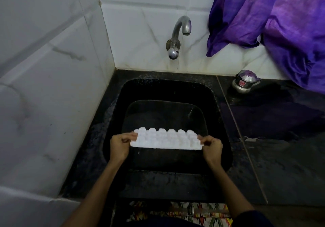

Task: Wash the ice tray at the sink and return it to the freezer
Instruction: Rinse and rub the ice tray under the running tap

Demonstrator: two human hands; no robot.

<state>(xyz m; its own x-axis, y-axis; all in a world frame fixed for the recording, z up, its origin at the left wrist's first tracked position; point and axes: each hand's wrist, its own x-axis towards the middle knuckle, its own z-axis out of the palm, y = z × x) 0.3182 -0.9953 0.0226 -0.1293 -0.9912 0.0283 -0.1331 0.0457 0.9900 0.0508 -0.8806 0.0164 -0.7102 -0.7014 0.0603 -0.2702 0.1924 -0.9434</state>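
Note:
A white ice tray (167, 139) is held upside down over the black sink (165, 93), its cube bumps facing up. My left hand (120, 145) grips the tray's left end with curled fingers. My right hand (212, 146) pinches its right end. The tray hangs level above the dark basin, below and in front of the metal tap (179, 33) on the tiled back wall. No water runs from the tap.
White marble-look tiles line the left wall (52, 86), close to the sink. A black counter (272, 138) extends to the right, with a small steel lidded pot (245, 83) near the wall. A purple cloth (281, 24) hangs down at the upper right.

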